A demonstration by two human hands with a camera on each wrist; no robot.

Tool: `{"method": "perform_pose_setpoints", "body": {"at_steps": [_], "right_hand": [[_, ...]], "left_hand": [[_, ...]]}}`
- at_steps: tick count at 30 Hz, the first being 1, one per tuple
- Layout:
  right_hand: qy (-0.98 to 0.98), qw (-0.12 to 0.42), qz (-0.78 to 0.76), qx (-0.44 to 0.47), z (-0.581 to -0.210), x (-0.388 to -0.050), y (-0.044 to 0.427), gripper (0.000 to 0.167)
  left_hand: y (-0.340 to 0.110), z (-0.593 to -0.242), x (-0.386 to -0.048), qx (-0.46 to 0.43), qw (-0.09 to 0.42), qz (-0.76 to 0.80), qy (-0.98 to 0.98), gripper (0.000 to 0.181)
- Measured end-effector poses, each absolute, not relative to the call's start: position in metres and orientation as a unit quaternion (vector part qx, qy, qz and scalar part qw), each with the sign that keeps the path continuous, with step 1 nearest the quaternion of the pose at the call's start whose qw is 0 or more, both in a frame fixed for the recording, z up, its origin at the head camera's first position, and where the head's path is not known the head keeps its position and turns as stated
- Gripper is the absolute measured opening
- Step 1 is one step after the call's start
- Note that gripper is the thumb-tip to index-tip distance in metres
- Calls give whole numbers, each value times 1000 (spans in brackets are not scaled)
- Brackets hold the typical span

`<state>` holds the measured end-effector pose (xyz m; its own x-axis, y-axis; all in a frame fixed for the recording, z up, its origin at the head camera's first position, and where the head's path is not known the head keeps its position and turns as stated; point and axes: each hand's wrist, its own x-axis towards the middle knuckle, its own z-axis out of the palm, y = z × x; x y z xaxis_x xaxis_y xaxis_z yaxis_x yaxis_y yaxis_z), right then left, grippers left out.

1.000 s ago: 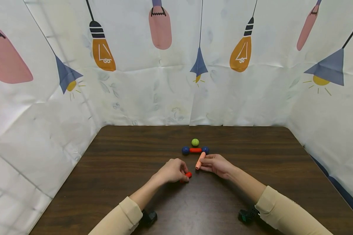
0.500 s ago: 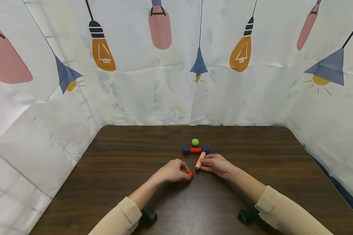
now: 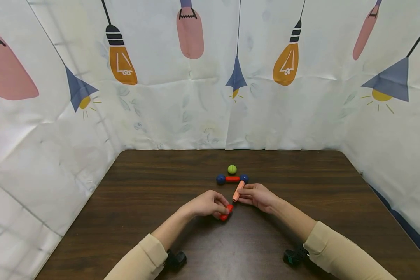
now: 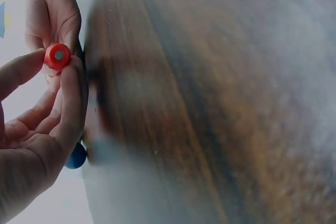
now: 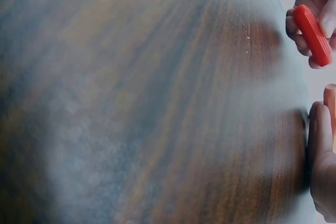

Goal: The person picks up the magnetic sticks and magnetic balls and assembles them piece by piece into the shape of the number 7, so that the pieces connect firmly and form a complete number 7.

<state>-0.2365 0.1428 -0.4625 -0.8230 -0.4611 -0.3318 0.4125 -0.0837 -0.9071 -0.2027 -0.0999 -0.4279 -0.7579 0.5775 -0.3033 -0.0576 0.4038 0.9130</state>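
My left hand pinches a short red rod between thumb and fingers; in the right wrist view the red rod is ribbed and tilted. The left wrist view shows a grey dot on the end of the red rod. My right hand holds an orange-pink rod by its side, slanting up to the right. Beyond the hands lies a red rod between two blue balls, with a green ball behind it.
All of this is on a dark wooden table. A white patterned curtain stands behind and beside it. Black devices sit at both wrists.
The left hand has turned its red rod, which now slants with its upper end nearer the orange-pink rod. The right hand has stayed in place.
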Motion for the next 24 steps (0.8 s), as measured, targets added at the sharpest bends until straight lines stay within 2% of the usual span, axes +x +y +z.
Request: {"method": "perform_pose_setpoints", "body": {"at_steps": [8, 24], "right_hand": [[611, 294, -735, -13, -461, -236, 142, 45], [609, 298, -735, -8, -462, -236, 143, 45]], "left_hand": [[-98, -431, -203, 147, 325, 560, 748, 23], [-90, -436, -206, 111, 317, 583, 740, 27]]}}
